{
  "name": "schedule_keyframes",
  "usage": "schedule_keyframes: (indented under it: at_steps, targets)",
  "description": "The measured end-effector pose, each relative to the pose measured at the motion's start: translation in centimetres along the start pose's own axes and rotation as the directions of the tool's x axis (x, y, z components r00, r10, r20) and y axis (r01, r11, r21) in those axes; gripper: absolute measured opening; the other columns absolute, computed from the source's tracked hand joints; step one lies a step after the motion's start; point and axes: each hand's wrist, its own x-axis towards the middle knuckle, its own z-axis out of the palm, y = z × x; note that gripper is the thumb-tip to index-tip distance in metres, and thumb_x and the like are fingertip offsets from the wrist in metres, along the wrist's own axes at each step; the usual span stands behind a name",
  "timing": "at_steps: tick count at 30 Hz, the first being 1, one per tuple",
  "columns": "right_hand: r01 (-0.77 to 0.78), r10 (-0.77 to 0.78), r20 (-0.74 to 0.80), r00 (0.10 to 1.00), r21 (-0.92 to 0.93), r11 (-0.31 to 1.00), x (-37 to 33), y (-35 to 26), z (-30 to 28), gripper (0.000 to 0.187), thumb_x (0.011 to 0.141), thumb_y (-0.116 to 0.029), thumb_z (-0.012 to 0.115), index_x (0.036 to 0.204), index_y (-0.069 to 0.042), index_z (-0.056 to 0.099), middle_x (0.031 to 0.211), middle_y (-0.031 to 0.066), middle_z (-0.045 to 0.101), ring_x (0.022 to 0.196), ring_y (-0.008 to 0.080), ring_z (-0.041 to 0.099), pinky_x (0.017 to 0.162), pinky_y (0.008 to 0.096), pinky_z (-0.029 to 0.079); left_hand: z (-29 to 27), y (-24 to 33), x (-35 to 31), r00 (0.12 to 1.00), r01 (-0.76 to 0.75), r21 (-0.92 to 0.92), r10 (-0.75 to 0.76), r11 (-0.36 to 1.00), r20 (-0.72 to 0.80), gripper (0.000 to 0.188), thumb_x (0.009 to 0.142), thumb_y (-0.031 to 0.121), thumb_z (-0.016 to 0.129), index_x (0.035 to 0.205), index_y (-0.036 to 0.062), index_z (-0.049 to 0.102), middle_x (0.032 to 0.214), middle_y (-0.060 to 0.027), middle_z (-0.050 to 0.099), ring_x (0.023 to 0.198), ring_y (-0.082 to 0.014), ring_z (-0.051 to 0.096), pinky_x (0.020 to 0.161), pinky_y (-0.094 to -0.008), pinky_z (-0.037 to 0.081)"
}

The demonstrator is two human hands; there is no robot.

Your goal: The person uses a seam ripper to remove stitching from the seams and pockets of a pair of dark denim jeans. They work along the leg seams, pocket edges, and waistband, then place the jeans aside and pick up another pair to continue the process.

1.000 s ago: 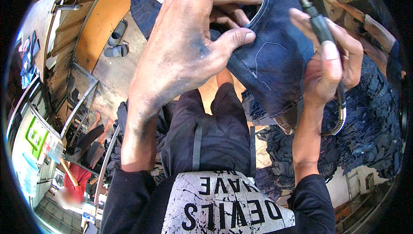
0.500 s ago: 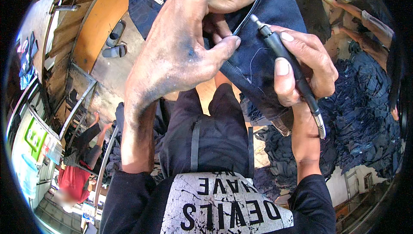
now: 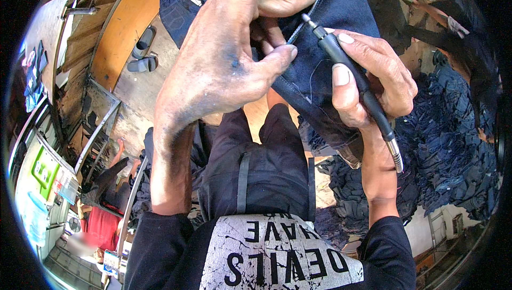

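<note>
My left hand point(image 3: 226, 66), smudged dark on its back and wrist, is closed on a stitched edge of a dark blue denim garment point(image 3: 346, 10). Its fingers curl into the fold, and the thumb presses the seam. In my right hand point(image 3: 384, 74) is a black pen-shaped rotary tool point(image 3: 349, 61), gripped between thumb and fingers. The tool's metal tip points up and left at the stitched edge; whether it touches the cloth I cannot tell. A sprung metal collar shows at its rear end. A loose thread hangs on the denim below the seam.
Heaps of dark denim point(image 3: 448, 146) lie to the right. A pair of grey slippers point(image 3: 142, 64) rests on the floor at upper left, beside an orange-brown board point(image 3: 130, 23). A person in a red top point(image 3: 102, 227) is at lower left; another person's leg point(image 3: 432, 15) shows at upper right.
My right hand has brought the tool's tip slightly up and left, closer to the stitched edge. My left hand has barely moved. The people at both sides have shifted.
</note>
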Motion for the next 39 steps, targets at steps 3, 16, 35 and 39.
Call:
schedule_keyframes:
  at_steps: [3, 16, 35, 39]
  targets:
    - [-0.013, 0.013, 0.000, 1.000, 0.001, 1.000, -0.1, 0.0, 0.0, 0.023, 0.093, -0.007, 0.071, 0.112, 0.008, 0.070, 0.098, 0.0285, 0.079, 0.091, 0.0356, 0.081, 0.083, 0.0420, 0.067, -0.1, 0.1, 0.1, 1.000, 0.006, -0.009, -0.006, 1.000, 0.001, 0.104, 0.090, -0.005, 0.082, 0.168, 0.0064, 0.014, 0.135, -0.0227, 0.073, 0.083, -0.0130, 0.072, 0.075, -0.0276, 0.059]
    - [-0.050, 0.052, -0.030, 0.998, 0.066, 0.997, 0.3, -0.3, -0.2, 0.025, 0.089, -0.007, 0.073, 0.110, 0.007, 0.073, 0.098, 0.0261, 0.080, 0.091, 0.0345, 0.082, 0.085, 0.0411, 0.066, -0.1, 1.2, 1.1, 0.998, 0.066, -0.114, -0.064, 0.991, 0.022, 0.102, 0.091, -0.005, 0.081, 0.167, 0.0067, 0.015, 0.133, -0.0212, 0.074, 0.084, -0.0112, 0.070, 0.076, -0.0268, 0.058]
    - [-0.081, 0.084, -0.047, 0.995, 0.061, 0.995, -0.6, -0.6, -0.3, 0.027, 0.087, -0.005, 0.073, 0.112, 0.006, 0.074, 0.099, 0.0256, 0.080, 0.092, 0.0332, 0.082, 0.085, 0.0391, 0.065, 0.0, 1.7, 1.3, 0.994, 0.109, -0.181, -0.107, 0.977, 0.021, 0.099, 0.092, -0.004, 0.080, 0.166, 0.0070, 0.015, 0.130, -0.0190, 0.075, 0.086, -0.0086, 0.068, 0.079, -0.0257, 0.055]
    - [-0.051, 0.056, -0.086, 0.995, 0.064, 0.997, -0.8, 0.1, 0.4, 0.027, 0.087, -0.005, 0.073, 0.111, 0.007, 0.074, 0.099, 0.0258, 0.080, 0.092, 0.0337, 0.082, 0.085, 0.0392, 0.065, 0.0, 1.9, 0.9, 0.993, 0.119, -0.183, -0.118, 0.976, 0.015, 0.099, 0.093, -0.004, 0.080, 0.166, 0.0071, 0.015, 0.130, -0.0185, 0.075, 0.086, -0.0081, 0.067, 0.079, -0.0255, 0.055]
